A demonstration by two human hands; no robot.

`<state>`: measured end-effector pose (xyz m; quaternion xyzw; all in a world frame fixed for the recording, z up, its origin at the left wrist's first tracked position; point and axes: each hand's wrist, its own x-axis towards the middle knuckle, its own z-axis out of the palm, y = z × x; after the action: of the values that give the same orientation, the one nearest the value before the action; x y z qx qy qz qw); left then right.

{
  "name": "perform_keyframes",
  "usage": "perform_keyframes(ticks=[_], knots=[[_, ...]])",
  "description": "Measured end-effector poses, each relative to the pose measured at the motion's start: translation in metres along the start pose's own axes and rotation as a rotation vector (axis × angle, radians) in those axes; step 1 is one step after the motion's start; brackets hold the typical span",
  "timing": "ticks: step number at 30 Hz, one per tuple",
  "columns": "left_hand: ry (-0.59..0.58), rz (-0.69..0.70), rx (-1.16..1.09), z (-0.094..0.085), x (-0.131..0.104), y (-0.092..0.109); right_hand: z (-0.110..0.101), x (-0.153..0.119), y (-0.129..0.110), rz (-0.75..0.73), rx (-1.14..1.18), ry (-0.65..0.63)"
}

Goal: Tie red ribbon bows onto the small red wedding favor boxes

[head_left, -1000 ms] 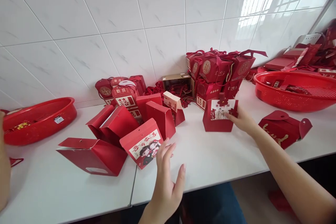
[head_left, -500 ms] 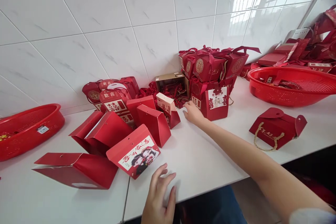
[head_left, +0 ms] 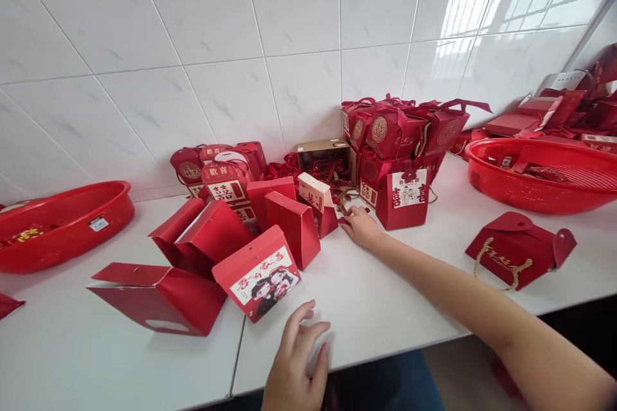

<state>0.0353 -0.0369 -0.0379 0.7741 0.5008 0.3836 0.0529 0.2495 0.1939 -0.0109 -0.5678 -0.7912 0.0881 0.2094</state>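
My right hand (head_left: 362, 228) reaches over the white table, its fingertips pinched on a dark red ribbon (head_left: 343, 212) in front of a small open cardboard box (head_left: 322, 149) with more ribbons in it. Close to the table's front edge, my left hand (head_left: 296, 359) is held with fingers apart and nothing in it. Just beyond it leans a red gift box (head_left: 263, 276) with a cartoon couple on its front. A red box with a cream top (head_left: 315, 196) stands to the left of my right hand.
Stacked red boxes tied with ribbons (head_left: 393, 131) stand by the tiled wall. Several more red boxes (head_left: 168, 298) spread to the left. Red plastic baskets (head_left: 72, 237) flank both sides, and a rope-handled red box (head_left: 518, 247) sits at right.
My right hand has drawn slightly back from the ribbon pile, a ribbon now between its fingers. My left hand stays nearly still. The whole view has shifted a little.
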Motion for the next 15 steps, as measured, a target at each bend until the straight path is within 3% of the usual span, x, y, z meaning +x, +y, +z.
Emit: perform_keyframes(ticks=[4,8,12,15], knots=[[0.004,0.042,-0.012,-0.007,0.012,0.005,-0.016,-0.078,0.012,-0.183,0.098,-0.023],[-0.014,0.071,-0.026,0.002,0.034,0.017,-0.024,-0.142,0.01,-0.271,0.221,0.015],[-0.161,0.07,-0.126,0.024,0.053,0.036,-0.028,-0.177,-0.008,-0.312,0.341,0.044],[-0.153,0.039,-0.229,0.035,0.056,0.045,-0.031,-0.188,-0.024,-0.294,0.509,0.027]])
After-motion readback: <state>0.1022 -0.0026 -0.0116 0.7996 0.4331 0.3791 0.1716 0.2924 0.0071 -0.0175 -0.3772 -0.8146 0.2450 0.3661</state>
